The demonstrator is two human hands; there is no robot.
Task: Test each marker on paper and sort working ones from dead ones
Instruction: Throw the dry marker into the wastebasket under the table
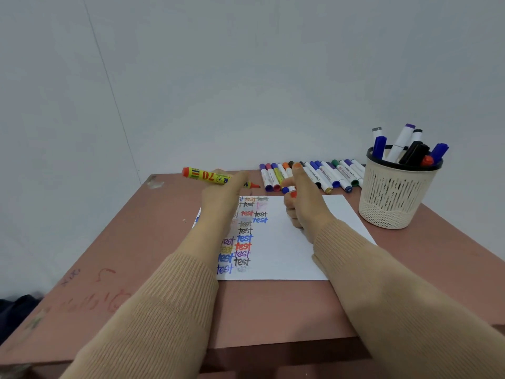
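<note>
My left hand (222, 196) grips a yellow marker (207, 176) with an orange end. The marker lies crosswise above the table's far edge, and its bare orange tip (255, 185) points right. My right hand (304, 203) hovers over the white paper (289, 250), fingers curled round a small red-orange piece (293, 194) that looks like the marker's cap. The paper's left half carries many "test" words in several colours. A row of several capped markers (314, 175) lies along the back edge of the table, beyond both hands.
A cream mesh cup (393, 195) holding several markers stands at the right rear of the reddish-brown table (153, 255). A grey wall rises directly behind the table. Faint scribbles mark the table's front left. A dark cloth lies low at the far left.
</note>
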